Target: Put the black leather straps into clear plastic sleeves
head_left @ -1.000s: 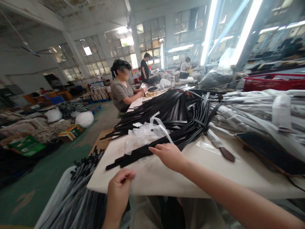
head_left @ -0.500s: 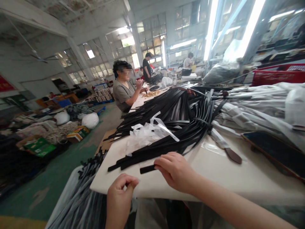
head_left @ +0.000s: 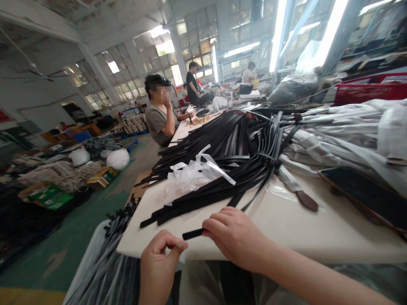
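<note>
My right hand (head_left: 233,237) grips a flat black strap (head_left: 192,234) near its end, and the short free tip points left. Thumb and forefinger of my left hand (head_left: 162,258) are pinched together just below that tip. Whatever the left pinch holds, if anything, is too small or hidden to make out. Beyond my hands, a heap of long black straps (head_left: 219,140) spreads over the pale tabletop (head_left: 302,237). Crumpled translucent plastic wrapping (head_left: 190,176) lies on the straps.
Wrapped white bundles (head_left: 337,140) and a dark board (head_left: 362,195) lie to the right, near a brown tab (head_left: 307,201). More straps (head_left: 111,262) fill a tub below the left edge. A co-worker (head_left: 160,112) sits across by a gold-coloured pile (head_left: 200,120).
My right hand has moved slightly down and left with the strap, bringing its tip close to my left fingers. The co-worker has raised one hand toward the head and lowered the other.
</note>
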A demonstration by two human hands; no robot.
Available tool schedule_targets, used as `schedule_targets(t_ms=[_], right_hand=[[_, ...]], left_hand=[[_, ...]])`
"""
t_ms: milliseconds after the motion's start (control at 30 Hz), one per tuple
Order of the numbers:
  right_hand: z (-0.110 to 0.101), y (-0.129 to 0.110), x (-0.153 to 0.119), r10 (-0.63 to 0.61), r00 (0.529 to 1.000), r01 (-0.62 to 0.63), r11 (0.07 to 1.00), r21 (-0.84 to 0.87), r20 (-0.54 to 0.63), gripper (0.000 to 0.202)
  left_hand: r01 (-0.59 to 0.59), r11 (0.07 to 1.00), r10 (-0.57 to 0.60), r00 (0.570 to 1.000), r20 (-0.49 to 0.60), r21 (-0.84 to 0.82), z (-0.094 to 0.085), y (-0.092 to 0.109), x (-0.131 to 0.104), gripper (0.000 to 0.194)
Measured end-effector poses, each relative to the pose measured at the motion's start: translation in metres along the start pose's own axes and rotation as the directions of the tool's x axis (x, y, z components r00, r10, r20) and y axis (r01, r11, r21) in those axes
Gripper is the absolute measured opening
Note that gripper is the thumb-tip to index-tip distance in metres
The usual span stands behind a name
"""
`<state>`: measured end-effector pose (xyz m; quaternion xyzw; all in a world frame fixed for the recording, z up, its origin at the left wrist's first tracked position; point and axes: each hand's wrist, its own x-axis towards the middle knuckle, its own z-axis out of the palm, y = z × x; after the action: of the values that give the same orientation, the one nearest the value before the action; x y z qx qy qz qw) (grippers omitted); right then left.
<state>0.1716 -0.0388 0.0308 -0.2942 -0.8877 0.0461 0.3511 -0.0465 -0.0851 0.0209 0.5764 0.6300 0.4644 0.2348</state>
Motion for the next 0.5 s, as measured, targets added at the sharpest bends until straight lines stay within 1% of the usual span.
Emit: schedule_targets(t_ms=[67,167,267,367,500], right_hand=[[0.0008,-0.0002,-0.0012,-0.008,1.000,0.008,1.000,-0.016,0.010,0.022],[0.0038,0.0015,-0.0023,-0.014,1.000,0.015,0.999,-0.038,0.019,0.018],[0.0062,0.0032,-0.0027,-0.026,0.999,0.028,0.998,-0.061,0.046,0.015],[0.0048,0.0028,-0.0019,-0.035,0.995,0.043,0.996,-0.081,0.097,0.012],[-0.0015,-0.0002,0.0014,-0.055,0.982,0.078,0.990,-0.121,0.183,0.003]], left_hand=[[0.021,1.000,-0.021,1.000,-0.011,-0.017,0.0016,-0.0005,0.0004,0.023],[0.044,0.999,-0.043,0.999,0.021,-0.026,0.0039,-0.0015,0.0012,0.022],[0.048,0.999,-0.048,0.998,0.031,-0.016,0.0060,-0.0024,0.0022,0.022],[0.053,0.998,-0.052,0.998,0.039,-0.016,0.0066,-0.0034,0.0031,0.020],[0.051,0.998,-0.049,0.997,0.058,-0.036,0.0047,-0.0049,0.0033,0.012]])
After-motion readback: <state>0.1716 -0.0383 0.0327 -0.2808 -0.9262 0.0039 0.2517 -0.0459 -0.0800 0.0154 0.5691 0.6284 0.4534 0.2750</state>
